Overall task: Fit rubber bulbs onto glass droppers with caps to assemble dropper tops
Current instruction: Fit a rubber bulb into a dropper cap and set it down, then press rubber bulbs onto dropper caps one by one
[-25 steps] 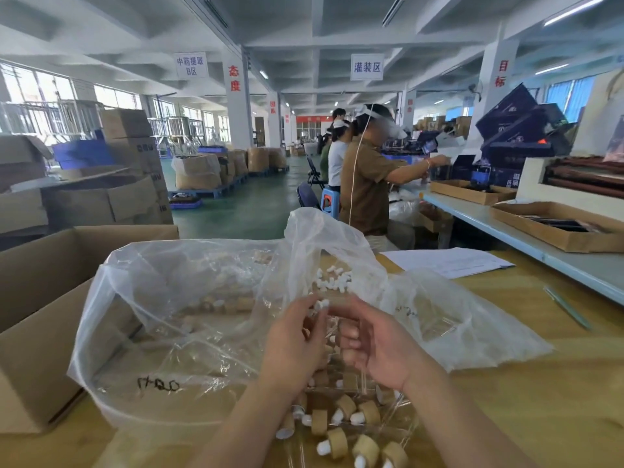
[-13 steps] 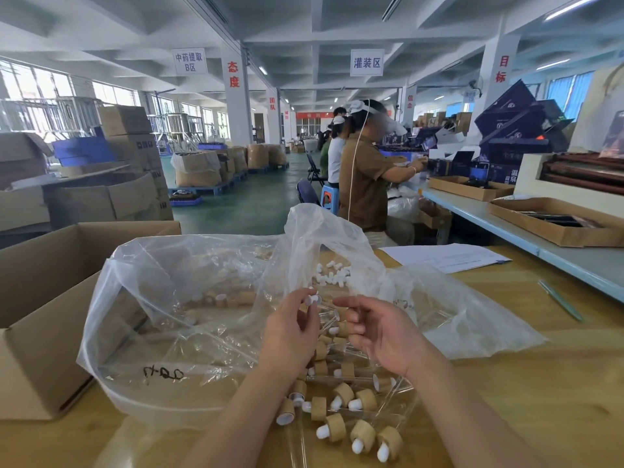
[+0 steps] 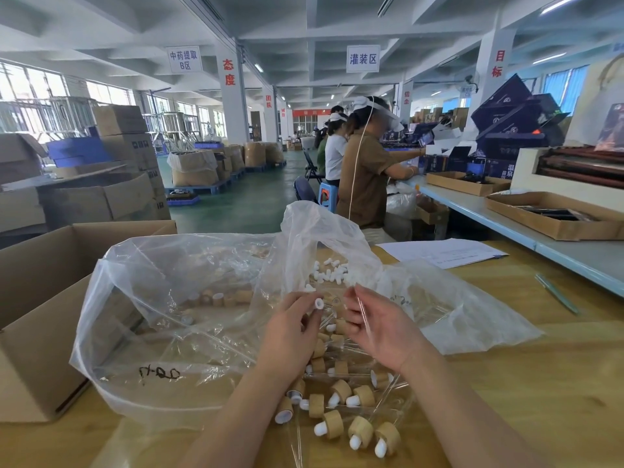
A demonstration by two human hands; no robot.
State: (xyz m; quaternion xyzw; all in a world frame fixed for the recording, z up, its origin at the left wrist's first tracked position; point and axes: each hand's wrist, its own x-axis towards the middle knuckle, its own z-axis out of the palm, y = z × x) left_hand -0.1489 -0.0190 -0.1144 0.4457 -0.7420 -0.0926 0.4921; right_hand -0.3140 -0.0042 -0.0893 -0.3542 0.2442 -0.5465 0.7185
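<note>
Table (image 3: 506, 383): wooden, clear plastic bags (image 3: 169, 315) across it.
Left hand (image 3: 290, 336): fingertips pinch white rubber bulb (image 3: 318, 303).
Right hand (image 3: 381, 329): fingers grip glass dropper (image 3: 364, 315).
Front edge: assembled dropper tops (image 3: 332, 423).

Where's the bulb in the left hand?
Head view, centre: the white bulb is pinched by the left hand, just left of the right hand gripping a glass dropper, below the loose bulbs.

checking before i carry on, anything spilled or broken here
Nothing looks broken. The finished dropper tops lie in a loose heap nearest the camera, pointing every way, glass tubes crossing. The left hand pinches a bulb, the right hand a glass dropper.
</note>
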